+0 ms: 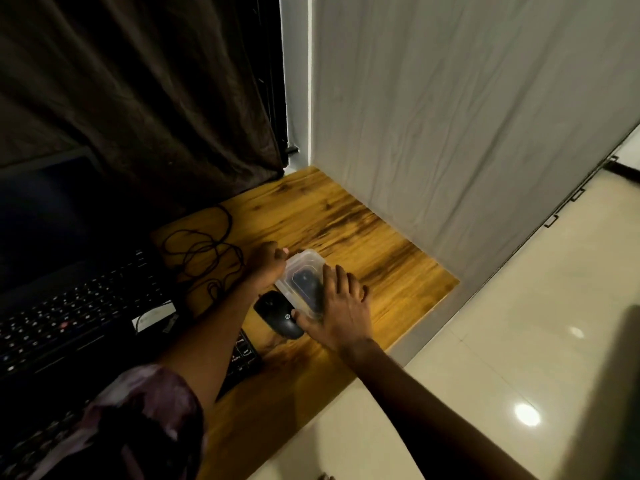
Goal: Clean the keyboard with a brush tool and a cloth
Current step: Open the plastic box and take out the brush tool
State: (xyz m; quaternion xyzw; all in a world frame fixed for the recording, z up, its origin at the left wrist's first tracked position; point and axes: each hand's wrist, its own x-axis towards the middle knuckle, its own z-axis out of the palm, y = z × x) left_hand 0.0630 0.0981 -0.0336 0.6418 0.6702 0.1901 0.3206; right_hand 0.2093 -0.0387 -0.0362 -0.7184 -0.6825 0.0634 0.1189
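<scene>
A person is working toward the right edge of a yellow-brown wooden table (346,216). At the left edge a black laptop keyboard (79,306) is sitting untouched, and a second black keyboard (242,356) is showing under the left forearm; which one is to be cleaned is unclear. Past a tangled black cable (204,251), the left hand (266,263) is curling its fingers round the far corner of a small clear plastic box (304,268) with something dark inside. A black computer mouse (278,315) just beside it is bearing an "hp" logo. The right hand (343,306) is clasping the box's near side, thumb at its end. The box is looking light, stiff and slippery, best held by its corners. Key legends are too small to read.
</scene>
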